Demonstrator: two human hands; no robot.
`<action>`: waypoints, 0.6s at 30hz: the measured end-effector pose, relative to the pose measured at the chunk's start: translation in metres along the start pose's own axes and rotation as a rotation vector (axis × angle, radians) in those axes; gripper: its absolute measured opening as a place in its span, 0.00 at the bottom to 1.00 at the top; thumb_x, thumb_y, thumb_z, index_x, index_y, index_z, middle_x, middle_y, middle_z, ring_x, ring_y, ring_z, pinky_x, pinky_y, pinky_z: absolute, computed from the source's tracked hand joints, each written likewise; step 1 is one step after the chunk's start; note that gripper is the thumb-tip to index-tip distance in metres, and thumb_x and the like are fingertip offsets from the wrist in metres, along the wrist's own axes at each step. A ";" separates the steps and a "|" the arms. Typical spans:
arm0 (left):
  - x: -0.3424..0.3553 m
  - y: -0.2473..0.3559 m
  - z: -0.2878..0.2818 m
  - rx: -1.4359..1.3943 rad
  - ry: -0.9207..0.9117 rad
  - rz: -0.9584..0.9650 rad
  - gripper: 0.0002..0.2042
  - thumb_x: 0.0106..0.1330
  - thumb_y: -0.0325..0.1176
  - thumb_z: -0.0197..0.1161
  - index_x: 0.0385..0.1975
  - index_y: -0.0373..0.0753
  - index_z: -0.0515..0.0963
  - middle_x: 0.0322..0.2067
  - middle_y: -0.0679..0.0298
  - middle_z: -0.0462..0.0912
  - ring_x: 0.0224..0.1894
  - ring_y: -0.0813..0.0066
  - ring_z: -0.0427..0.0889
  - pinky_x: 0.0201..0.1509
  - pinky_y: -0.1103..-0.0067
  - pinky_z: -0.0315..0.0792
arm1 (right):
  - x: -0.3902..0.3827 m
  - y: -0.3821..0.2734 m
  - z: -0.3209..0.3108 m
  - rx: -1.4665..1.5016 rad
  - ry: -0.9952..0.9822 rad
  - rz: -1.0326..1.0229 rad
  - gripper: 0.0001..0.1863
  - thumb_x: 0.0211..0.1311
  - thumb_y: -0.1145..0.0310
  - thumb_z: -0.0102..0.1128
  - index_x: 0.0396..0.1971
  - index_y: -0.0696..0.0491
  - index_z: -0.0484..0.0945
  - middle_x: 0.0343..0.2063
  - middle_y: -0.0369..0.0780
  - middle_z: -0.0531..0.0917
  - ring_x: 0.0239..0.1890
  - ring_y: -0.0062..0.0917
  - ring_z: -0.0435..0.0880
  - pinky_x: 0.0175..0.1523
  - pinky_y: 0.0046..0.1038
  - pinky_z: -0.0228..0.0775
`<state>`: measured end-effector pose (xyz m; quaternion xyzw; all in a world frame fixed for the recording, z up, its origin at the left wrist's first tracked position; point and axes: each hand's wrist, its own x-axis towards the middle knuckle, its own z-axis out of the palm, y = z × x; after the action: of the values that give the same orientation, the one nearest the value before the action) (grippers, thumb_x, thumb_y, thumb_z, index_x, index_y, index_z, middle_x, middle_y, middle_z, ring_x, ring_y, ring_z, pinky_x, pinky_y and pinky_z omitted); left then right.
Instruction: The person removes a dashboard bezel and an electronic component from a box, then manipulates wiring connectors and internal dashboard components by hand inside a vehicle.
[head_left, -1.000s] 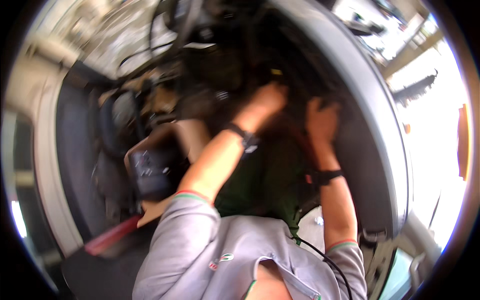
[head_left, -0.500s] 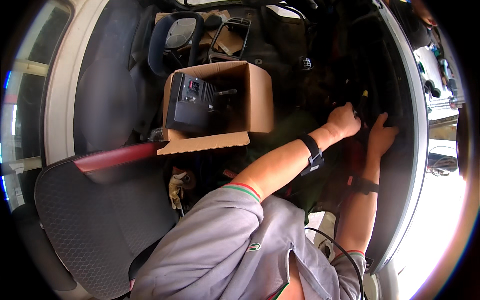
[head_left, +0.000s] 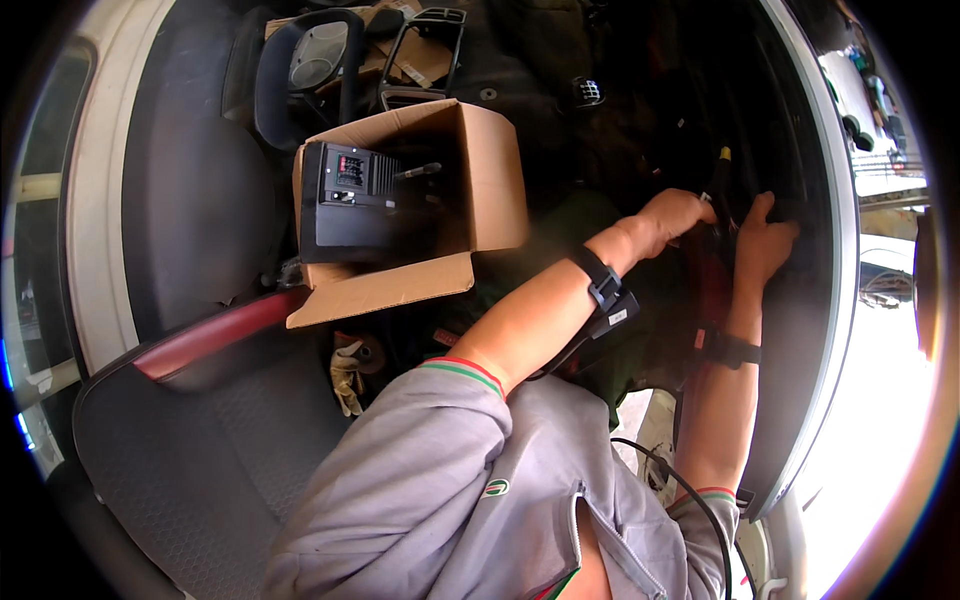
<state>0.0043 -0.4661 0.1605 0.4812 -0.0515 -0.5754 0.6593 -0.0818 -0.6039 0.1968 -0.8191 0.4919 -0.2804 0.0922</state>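
Note:
My left hand (head_left: pixel 677 217) reaches across to the right, its fingers curled closed on a slim dark tool-like piece with a yellow tip (head_left: pixel 725 155); the exact kind is hard to make out in the shade. Just to its right, my right hand (head_left: pixel 766 245) rests against the dark door-side panel (head_left: pixel 795 330). Its visible fingers are spread, though some fingertips fade into the dark. A red strip (head_left: pixel 712 285) runs below the two hands. Both wrists wear black straps, the left one with a small box (head_left: pixel 612 315) attached.
An open cardboard box (head_left: pixel 495 185) holding a black electrical unit (head_left: pixel 350 235) stands left of centre. Behind it lie a dark oval frame (head_left: pixel 275 85) and a rectangular trim frame (head_left: pixel 455 60). A gear knob (head_left: pixel 588 92), a seat (head_left: pixel 210 450) and a work glove (head_left: pixel 345 378) surround me.
The view has shifted, so the box and seat sit further left. My left hand has drawn slightly away from my right, which stays at the panel.

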 end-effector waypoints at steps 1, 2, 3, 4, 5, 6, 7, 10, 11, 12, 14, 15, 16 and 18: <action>-0.004 0.005 -0.002 -0.135 -0.064 -0.071 0.08 0.58 0.33 0.64 0.35 0.41 0.83 0.32 0.69 0.83 0.34 0.77 0.79 0.41 0.73 0.74 | 0.001 0.002 0.002 -0.006 0.009 -0.004 0.38 0.65 0.44 0.56 0.40 0.75 0.69 0.37 0.68 0.80 0.43 0.60 0.82 0.48 0.47 0.75; 0.004 -0.002 -0.010 -0.178 -0.040 -0.059 0.05 0.58 0.33 0.63 0.33 0.45 0.82 0.32 0.72 0.83 0.34 0.81 0.79 0.41 0.73 0.73 | 0.002 0.004 0.004 -0.012 0.017 -0.009 0.38 0.65 0.44 0.56 0.40 0.75 0.69 0.37 0.68 0.80 0.44 0.61 0.82 0.49 0.47 0.75; 0.006 -0.005 -0.015 -0.191 -0.038 -0.045 0.06 0.58 0.33 0.61 0.34 0.44 0.83 0.33 0.71 0.83 0.35 0.80 0.79 0.41 0.73 0.74 | 0.004 0.004 0.001 0.007 0.023 -0.012 0.38 0.65 0.44 0.56 0.41 0.75 0.69 0.37 0.68 0.80 0.44 0.61 0.81 0.49 0.47 0.74; 0.007 -0.008 -0.022 -0.202 -0.060 -0.033 0.07 0.59 0.34 0.61 0.35 0.43 0.83 0.33 0.71 0.83 0.36 0.79 0.79 0.43 0.73 0.74 | 0.002 0.001 0.002 0.031 0.024 -0.017 0.38 0.65 0.44 0.56 0.41 0.75 0.69 0.36 0.68 0.80 0.44 0.61 0.81 0.49 0.47 0.74; 0.008 -0.010 -0.027 -0.214 -0.082 -0.020 0.08 0.59 0.35 0.60 0.35 0.42 0.83 0.34 0.70 0.83 0.37 0.78 0.79 0.45 0.72 0.74 | 0.003 0.000 0.002 0.054 0.024 -0.023 0.38 0.65 0.44 0.57 0.41 0.75 0.69 0.36 0.68 0.80 0.44 0.61 0.81 0.49 0.47 0.74; 0.005 -0.010 -0.029 -0.215 -0.067 -0.017 0.09 0.59 0.35 0.60 0.36 0.42 0.83 0.33 0.69 0.83 0.37 0.76 0.79 0.46 0.71 0.74 | 0.002 0.002 0.004 0.047 0.025 -0.019 0.38 0.65 0.44 0.57 0.41 0.75 0.69 0.36 0.68 0.80 0.44 0.61 0.81 0.49 0.47 0.74; 0.002 -0.008 -0.030 -0.217 -0.051 -0.014 0.10 0.59 0.36 0.59 0.37 0.41 0.83 0.33 0.68 0.83 0.38 0.75 0.80 0.48 0.71 0.73 | 0.002 0.003 0.004 0.040 0.025 -0.016 0.38 0.65 0.44 0.57 0.41 0.75 0.69 0.36 0.68 0.80 0.44 0.61 0.81 0.49 0.47 0.75; -0.002 -0.008 -0.040 -0.273 -0.108 -0.014 0.12 0.60 0.37 0.59 0.38 0.40 0.82 0.33 0.66 0.84 0.38 0.71 0.81 0.51 0.69 0.72 | 0.001 0.002 0.005 0.023 0.016 -0.014 0.38 0.65 0.45 0.57 0.40 0.75 0.69 0.36 0.68 0.80 0.43 0.60 0.82 0.48 0.47 0.75; -0.003 -0.008 -0.045 -0.300 -0.144 -0.015 0.12 0.60 0.37 0.59 0.38 0.39 0.82 0.32 0.65 0.84 0.38 0.70 0.81 0.51 0.69 0.72 | 0.001 0.001 0.006 0.018 0.011 -0.014 0.37 0.65 0.45 0.58 0.40 0.75 0.69 0.35 0.68 0.80 0.43 0.60 0.82 0.48 0.46 0.75; -0.005 -0.007 -0.046 -0.310 -0.156 -0.019 0.12 0.60 0.38 0.59 0.38 0.39 0.82 0.32 0.64 0.84 0.38 0.70 0.81 0.51 0.69 0.72 | 0.001 0.002 0.006 0.025 0.017 -0.021 0.37 0.65 0.45 0.58 0.40 0.75 0.69 0.35 0.68 0.80 0.42 0.60 0.82 0.47 0.46 0.76; -0.009 -0.004 -0.048 -0.331 -0.181 -0.026 0.12 0.61 0.39 0.60 0.39 0.39 0.82 0.33 0.63 0.84 0.37 0.70 0.82 0.50 0.69 0.73 | 0.000 0.006 0.007 0.038 0.030 -0.033 0.36 0.65 0.46 0.58 0.39 0.74 0.69 0.34 0.68 0.80 0.41 0.59 0.83 0.46 0.46 0.76; -0.009 -0.003 -0.048 -0.352 -0.189 -0.019 0.13 0.62 0.39 0.60 0.39 0.39 0.82 0.33 0.63 0.85 0.37 0.70 0.82 0.49 0.69 0.73 | 0.002 0.007 0.006 0.030 0.035 -0.049 0.36 0.65 0.46 0.59 0.39 0.74 0.69 0.34 0.68 0.80 0.41 0.59 0.83 0.46 0.47 0.76; -0.009 -0.002 -0.050 -0.373 -0.200 -0.014 0.13 0.63 0.40 0.61 0.40 0.38 0.82 0.33 0.63 0.85 0.37 0.70 0.82 0.48 0.69 0.73 | 0.003 0.008 0.006 0.020 0.041 -0.063 0.36 0.65 0.47 0.59 0.39 0.75 0.69 0.33 0.67 0.80 0.41 0.59 0.83 0.46 0.47 0.76; -0.007 -0.001 -0.051 -0.407 -0.219 -0.007 0.14 0.64 0.40 0.61 0.41 0.38 0.82 0.34 0.62 0.85 0.37 0.70 0.82 0.46 0.70 0.73 | 0.004 0.007 0.002 -0.011 0.046 -0.050 0.36 0.64 0.47 0.59 0.39 0.75 0.69 0.33 0.67 0.80 0.40 0.60 0.83 0.46 0.47 0.76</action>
<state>0.0331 -0.4310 0.1365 0.2732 -0.0039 -0.6251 0.7311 -0.0845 -0.6109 0.1942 -0.8251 0.4747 -0.2986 0.0693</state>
